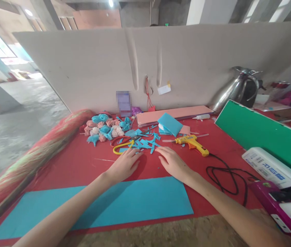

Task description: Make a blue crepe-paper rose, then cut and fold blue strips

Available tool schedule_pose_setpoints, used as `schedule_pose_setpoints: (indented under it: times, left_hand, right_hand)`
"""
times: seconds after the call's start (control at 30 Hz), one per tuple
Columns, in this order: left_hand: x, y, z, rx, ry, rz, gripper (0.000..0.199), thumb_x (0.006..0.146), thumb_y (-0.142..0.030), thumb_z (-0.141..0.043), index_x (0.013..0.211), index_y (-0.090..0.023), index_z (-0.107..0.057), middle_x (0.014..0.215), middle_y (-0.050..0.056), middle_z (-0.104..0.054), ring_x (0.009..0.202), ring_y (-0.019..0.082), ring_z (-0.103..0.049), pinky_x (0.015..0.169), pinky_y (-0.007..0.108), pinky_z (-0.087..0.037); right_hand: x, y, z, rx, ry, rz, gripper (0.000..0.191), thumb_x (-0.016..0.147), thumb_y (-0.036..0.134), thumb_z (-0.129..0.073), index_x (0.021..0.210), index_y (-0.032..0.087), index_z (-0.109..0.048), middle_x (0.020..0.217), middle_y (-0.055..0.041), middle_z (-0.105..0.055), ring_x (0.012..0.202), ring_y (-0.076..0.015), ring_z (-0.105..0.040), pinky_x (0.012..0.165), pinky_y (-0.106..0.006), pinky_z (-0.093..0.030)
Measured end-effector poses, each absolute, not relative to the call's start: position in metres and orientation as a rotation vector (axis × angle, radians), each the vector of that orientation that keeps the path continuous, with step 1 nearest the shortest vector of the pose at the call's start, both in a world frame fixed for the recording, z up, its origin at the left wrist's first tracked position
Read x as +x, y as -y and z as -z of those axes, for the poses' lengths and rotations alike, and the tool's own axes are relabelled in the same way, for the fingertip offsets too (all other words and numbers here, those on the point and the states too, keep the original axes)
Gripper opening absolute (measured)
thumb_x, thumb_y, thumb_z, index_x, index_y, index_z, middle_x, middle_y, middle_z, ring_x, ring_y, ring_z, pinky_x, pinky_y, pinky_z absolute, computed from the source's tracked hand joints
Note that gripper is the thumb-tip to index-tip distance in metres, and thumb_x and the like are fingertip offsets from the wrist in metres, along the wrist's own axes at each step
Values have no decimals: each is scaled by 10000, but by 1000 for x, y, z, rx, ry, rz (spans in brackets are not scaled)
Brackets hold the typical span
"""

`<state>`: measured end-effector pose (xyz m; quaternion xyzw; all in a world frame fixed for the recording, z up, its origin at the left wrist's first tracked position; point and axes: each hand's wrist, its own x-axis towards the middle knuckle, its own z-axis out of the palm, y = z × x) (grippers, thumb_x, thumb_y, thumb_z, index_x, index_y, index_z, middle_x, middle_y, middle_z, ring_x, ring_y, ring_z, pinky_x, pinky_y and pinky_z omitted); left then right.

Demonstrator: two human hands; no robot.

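My left hand (125,165) rests palm down over the red table cover, fingers stretched forward beside the scissors (116,151) with red and yellow handles. My right hand (173,164) lies to its right, fingers loosely extended and nothing in it. Between and ahead of the hands are blue cut scraps (152,142). Under my forearms a long blue sheet (140,202) lies flat along the near edge. Right of the scraps is a yellow hot glue gun (192,142) with a black cord. Behind it are folded blue pieces (170,124).
Blue, pink and white crumpled flowers (105,127) are heaped at the back left. A long pink stack (176,115) lies before the grey partition (89,68). On the right stand a metal jug (234,91), a green board (264,137), a white power strip (274,168) and a magenta box (270,202).
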<state>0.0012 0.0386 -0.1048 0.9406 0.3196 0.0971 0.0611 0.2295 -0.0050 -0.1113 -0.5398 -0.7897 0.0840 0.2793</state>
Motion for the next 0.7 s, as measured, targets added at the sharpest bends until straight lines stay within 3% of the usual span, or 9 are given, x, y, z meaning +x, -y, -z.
schedule_pose_setpoints:
  times: [0.2, 0.37, 0.53, 0.7]
  left_hand:
    - [-11, 1, 93, 2834, -865, -277, 298, 924, -133, -378, 1122, -190, -593, 1064, 90, -629, 960, 220, -589, 836, 372, -527]
    - [-25, 26, 103, 2784, -818, -193, 329, 928, -134, -376, 1191, -215, -556, 1155, 91, -605, 1016, 234, -576, 874, 393, -520]
    - [-29, 29, 113, 2750, -815, -204, 331, 935, -156, -390, 1225, -231, -531, 1211, 87, -575, 1084, 222, -557, 932, 365, -505]
    - [-28, 27, 114, 2753, -849, -268, 302, 934, -189, -417, 1205, -245, -539, 1183, 75, -594, 1062, 214, -574, 921, 343, -509]
  right_hand:
    - [296, 24, 103, -1763, 1959, -40, 244, 857, 110, -415, 957, 171, -629, 979, -104, -665, 936, -226, -614, 858, -376, -493]
    - [351, 28, 111, -2160, 1792, 112, 173, 848, 124, -497, 974, 107, -615, 957, -154, -629, 957, -280, -583, 814, -428, -489]
    - [362, 20, 126, -2375, 1751, 96, 290, 902, 331, -559, 1132, 155, -574, 1124, -72, -604, 958, -188, -607, 816, -401, -521]
    - [370, 12, 129, -2466, 1663, 93, 301, 909, 333, -548, 1160, 168, -570, 1173, -90, -590, 982, -193, -604, 829, -395, -522]
